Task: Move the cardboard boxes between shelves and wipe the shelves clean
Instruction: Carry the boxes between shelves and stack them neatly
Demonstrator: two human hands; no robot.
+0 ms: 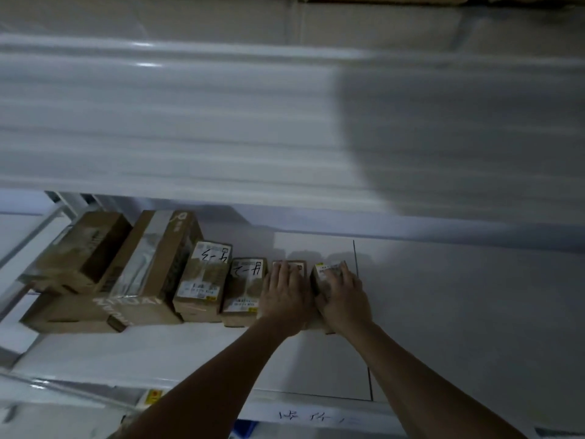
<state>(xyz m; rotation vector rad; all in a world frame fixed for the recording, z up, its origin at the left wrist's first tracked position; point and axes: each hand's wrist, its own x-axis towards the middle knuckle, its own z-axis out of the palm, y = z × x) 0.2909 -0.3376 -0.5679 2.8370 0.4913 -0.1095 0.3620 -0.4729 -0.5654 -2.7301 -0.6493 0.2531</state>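
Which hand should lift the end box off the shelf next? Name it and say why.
Right. The right hand already lies on the end box; the left hand rests on its neighbour.

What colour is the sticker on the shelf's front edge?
Yellow sticker with a red mark, seen in the head view.

**Lighting and picture quality**

The scene is dim, with a grey-blue cast. The upper shelf (190, 122) is smeared by horizontal motion streaks and carries small glare spots at its top left. A broad dark shadow (459, 137) covers its right half. The boxes (202, 280) are soft, their labels barely legible. Straight edges bow near the frame borders.
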